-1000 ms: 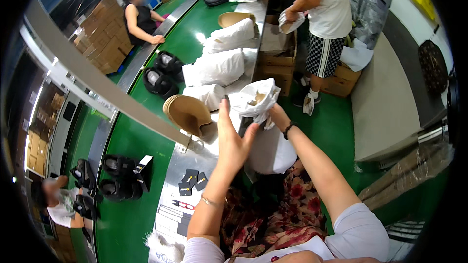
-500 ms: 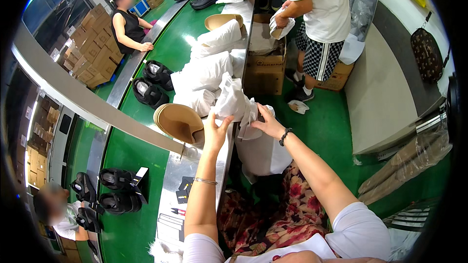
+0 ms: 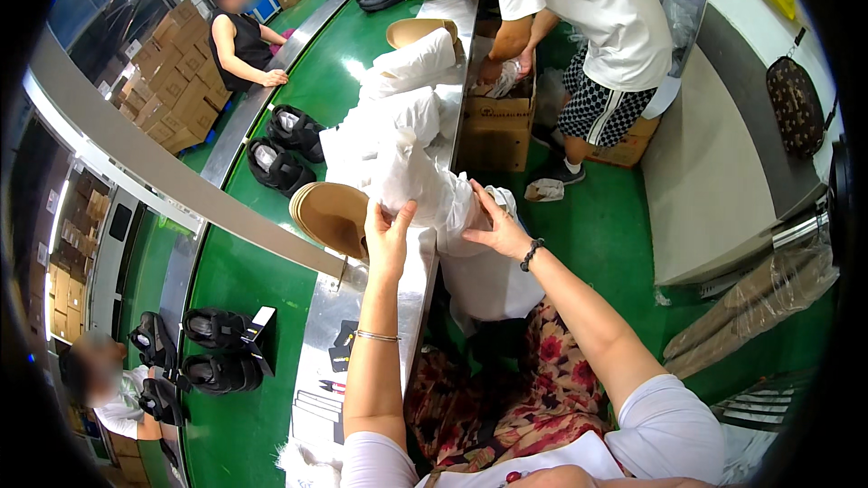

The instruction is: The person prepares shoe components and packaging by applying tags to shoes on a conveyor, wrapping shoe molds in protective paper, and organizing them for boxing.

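Note:
My left hand point(image 3: 389, 235) and my right hand point(image 3: 493, 228) both grip a crumpled sheet of white tissue paper point(image 3: 416, 176), held over the metal edge point(image 3: 362, 307) of the green conveyor belt. A beaded bracelet sits on my right wrist, a thin bangle on my left. A stack of tan insoles point(image 3: 327, 214) lies just left of my left hand. Below my right hand hangs a white bag point(image 3: 484, 280) of paper.
Pairs of black sandals point(image 3: 280, 149) ride the green belt point(image 3: 262, 280), more black sandals point(image 3: 217, 348) sit nearer me. Stuffed white bags point(image 3: 411, 59) line the belt. A person in a white shirt point(image 3: 588, 9) bends over a cardboard box point(image 3: 497, 122). Another person point(image 3: 237, 36) sits beside stacked cartons.
My hands have come down and toward me with the white paper, from raised above the insoles to level with the belt's edge. The person in white has bent over the box.

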Motion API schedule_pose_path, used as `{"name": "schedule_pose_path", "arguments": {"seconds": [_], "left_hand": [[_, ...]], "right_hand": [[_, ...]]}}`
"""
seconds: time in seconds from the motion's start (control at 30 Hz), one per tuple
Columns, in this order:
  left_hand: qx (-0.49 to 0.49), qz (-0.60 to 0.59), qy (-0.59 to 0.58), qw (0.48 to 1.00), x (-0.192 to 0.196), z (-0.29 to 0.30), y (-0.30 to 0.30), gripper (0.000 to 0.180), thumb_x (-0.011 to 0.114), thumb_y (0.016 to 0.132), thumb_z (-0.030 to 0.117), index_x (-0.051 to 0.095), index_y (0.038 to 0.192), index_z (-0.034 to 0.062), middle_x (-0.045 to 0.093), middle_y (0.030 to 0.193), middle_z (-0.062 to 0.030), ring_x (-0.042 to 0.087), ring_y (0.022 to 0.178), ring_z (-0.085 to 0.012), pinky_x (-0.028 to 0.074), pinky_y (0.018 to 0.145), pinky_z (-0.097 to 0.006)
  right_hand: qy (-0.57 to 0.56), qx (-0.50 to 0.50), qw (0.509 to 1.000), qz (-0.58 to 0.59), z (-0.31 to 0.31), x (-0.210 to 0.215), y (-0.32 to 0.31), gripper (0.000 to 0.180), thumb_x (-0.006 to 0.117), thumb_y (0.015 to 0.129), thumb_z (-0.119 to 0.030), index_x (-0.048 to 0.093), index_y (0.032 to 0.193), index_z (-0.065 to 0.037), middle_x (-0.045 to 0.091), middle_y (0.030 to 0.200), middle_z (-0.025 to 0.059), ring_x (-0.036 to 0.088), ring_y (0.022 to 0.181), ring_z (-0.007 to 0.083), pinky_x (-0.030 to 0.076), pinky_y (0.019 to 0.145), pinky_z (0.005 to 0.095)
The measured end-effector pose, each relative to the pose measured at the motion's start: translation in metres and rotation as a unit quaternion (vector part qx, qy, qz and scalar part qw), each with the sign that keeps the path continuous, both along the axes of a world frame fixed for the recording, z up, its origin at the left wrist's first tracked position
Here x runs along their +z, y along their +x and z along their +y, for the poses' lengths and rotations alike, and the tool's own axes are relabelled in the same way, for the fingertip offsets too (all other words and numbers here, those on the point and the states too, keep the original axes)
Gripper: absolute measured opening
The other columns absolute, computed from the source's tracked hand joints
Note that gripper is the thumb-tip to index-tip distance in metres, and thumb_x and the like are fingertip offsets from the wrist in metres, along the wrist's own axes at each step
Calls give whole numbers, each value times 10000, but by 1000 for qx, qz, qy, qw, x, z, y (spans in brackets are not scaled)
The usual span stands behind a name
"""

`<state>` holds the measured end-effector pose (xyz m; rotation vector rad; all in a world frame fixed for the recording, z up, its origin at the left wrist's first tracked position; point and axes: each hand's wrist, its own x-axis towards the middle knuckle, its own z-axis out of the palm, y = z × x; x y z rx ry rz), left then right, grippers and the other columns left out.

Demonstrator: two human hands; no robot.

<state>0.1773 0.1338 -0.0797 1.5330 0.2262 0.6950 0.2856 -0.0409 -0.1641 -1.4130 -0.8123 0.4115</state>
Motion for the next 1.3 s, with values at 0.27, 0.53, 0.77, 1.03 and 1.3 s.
{"name": "schedule_pose_path", "arguments": {"seconds": [0.27,0.53,0.77,1.03,1.3], "left_hand": [[17,-13,-87,996,1,-3,-9,338,665,841,166,519,1108,19,590,990,-39,521,884,-99,417,783,-245],[22,7,-56,998,-2,-14,-11,340,657,848,176,512,1107,11,586,971,-26,515,848,-91,417,753,-235],[-17,91,-88,992,7,-18,-28,328,677,830,177,532,1072,11,597,955,-23,530,841,-84,428,748,-232],[-31,-1,-281,959,-37,-34,-34,400,597,889,242,480,1173,-14,552,1124,-79,522,985,-138,411,862,-269],[39,-73,-399,913,-15,-56,-41,468,677,831,227,473,1164,-32,557,1142,-111,556,1016,-191,456,876,-324]], "right_hand": [[-49,-14,998,47,-5,24,-9,837,782,703,-352,362,1328,14,515,1169,113,502,1018,170,436,860,299],[85,70,940,322,-9,21,-23,707,695,803,-349,361,1339,-30,488,1215,36,465,1112,135,379,942,280],[61,66,957,276,-25,50,-21,550,622,864,-348,448,1259,-7,542,1138,41,517,1027,115,420,881,261],[-222,-7,968,-116,-10,116,-32,731,614,827,-447,365,1275,74,551,1131,225,546,1050,279,432,880,340],[-155,174,972,16,-22,171,-41,794,662,831,-228,177,1400,38,423,1310,201,486,1131,217,389,948,296]]}}
